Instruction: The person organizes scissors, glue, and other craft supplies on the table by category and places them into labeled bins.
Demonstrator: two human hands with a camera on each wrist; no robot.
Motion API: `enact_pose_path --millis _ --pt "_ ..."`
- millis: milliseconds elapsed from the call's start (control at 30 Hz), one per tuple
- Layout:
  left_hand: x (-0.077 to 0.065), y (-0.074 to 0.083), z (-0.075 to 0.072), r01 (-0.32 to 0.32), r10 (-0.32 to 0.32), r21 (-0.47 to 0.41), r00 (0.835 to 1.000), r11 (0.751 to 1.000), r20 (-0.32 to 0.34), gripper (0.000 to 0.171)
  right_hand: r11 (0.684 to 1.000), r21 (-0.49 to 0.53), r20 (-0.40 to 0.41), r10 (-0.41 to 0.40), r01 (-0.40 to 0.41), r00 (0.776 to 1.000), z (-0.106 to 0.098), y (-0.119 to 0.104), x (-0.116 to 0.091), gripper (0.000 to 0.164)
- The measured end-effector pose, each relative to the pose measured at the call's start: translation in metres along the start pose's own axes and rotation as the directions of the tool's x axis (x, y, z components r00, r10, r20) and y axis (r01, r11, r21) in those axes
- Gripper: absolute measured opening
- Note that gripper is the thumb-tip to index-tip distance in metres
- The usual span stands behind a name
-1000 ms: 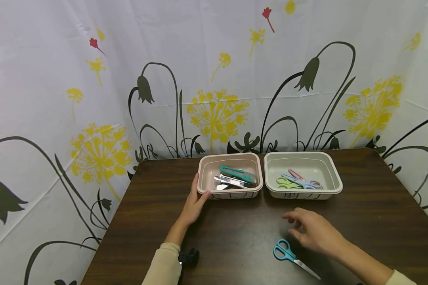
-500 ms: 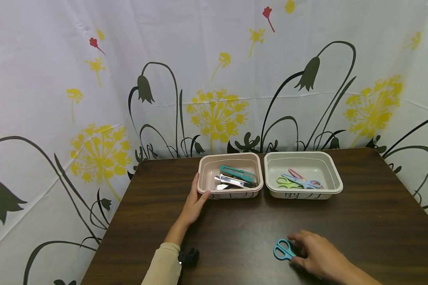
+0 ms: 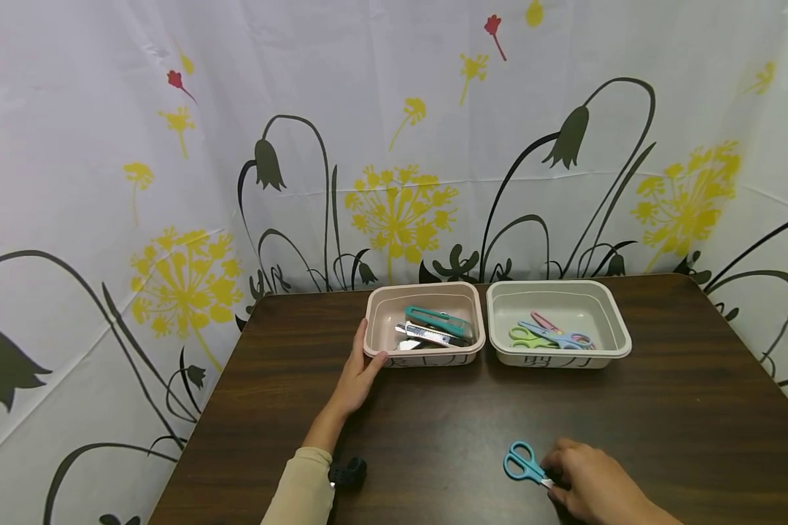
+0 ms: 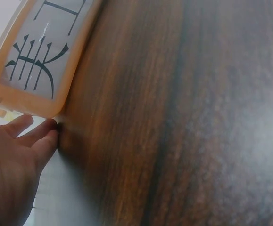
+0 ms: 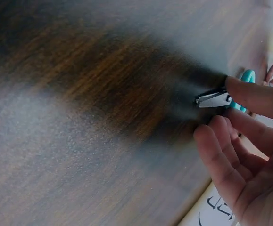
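Note:
Blue-handled scissors (image 3: 524,462) lie on the brown table near its front, handles to the left. My right hand (image 3: 591,481) is over their metal blades and hides most of them in the head view. In the right wrist view, thumb and index finger pinch the scissors (image 5: 214,100) near the pivot, the other fingers loosely bent. My left hand (image 3: 354,379) holds the front left corner of a pink plastic bin (image 3: 384,295), thumb on the front rim and fingers along the left side. Several utility knives (image 3: 436,327) lie in that bin.
Right of the pink bin stands a pale grey-green bin (image 3: 591,306) holding several scissors (image 3: 551,335) in green, blue and pink. Both bins have black characters on their fronts. A flower-patterned curtain (image 3: 394,146) hangs behind the table (image 3: 433,415).
My right hand has come down toward the front of the table onto the scissors, then slid right along their blades. The scissors and my left hand stay in place.

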State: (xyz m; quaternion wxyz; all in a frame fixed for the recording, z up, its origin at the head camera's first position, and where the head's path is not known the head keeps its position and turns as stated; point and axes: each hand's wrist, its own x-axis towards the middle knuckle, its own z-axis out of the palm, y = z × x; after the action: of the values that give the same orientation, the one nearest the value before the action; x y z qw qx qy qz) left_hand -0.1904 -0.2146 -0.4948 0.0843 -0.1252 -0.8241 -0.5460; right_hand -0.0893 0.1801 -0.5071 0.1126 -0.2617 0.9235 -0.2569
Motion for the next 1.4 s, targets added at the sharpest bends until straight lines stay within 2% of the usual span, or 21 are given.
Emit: enact_pose_path --millis 200,300,500,733,967,1167,1267,1400 --pt "0.0 -0.001 0.0 0.0 0.0 0.005 1.0 1.0 -0.004 0.073 0.994 -0.075 -0.023 -0.076 0.074 0.997 0.002 0.001 -0.001 0.016" --pt "0.0 0.0 0.0 0.0 0.0 0.0 1.0 1.0 -0.003 0.074 0.993 -0.091 -0.021 -0.075 0.073 0.997 0.003 0.0 -0.002 0.017" --pt "-0.001 0.001 -0.001 0.008 -0.008 -0.005 1.0 1.0 0.003 0.073 0.996 -0.089 -0.006 -0.023 0.022 1.0 0.004 -0.001 -0.003 0.021" --pt "-0.001 0.002 0.0 -0.001 0.001 -0.003 1.0 1.0 -0.009 0.072 0.993 -0.079 -0.05 -0.086 0.082 0.995 0.005 -0.002 -0.006 0.028" --pt "-0.001 0.002 0.001 0.009 -0.009 -0.007 1.0 1.0 -0.01 0.072 0.993 0.006 0.025 -0.118 0.118 0.993 0.0 -0.003 -0.006 0.031" --pt "-0.001 0.003 0.0 0.015 -0.015 -0.014 1.0 1.0 -0.004 0.073 0.984 0.015 0.081 -0.18 0.179 0.98 -0.01 -0.001 -0.003 0.03" --pt "-0.001 0.002 0.0 0.005 -0.005 -0.009 1.0 1.0 0.0 0.073 0.982 -0.016 0.059 -0.188 0.189 0.98 -0.016 -0.002 -0.001 0.029" --pt "0.0 0.002 0.001 -0.001 0.001 -0.013 1.0 1.0 0.004 0.073 0.98 -0.097 -0.026 -0.179 0.176 0.984 -0.028 -0.005 0.002 0.033"
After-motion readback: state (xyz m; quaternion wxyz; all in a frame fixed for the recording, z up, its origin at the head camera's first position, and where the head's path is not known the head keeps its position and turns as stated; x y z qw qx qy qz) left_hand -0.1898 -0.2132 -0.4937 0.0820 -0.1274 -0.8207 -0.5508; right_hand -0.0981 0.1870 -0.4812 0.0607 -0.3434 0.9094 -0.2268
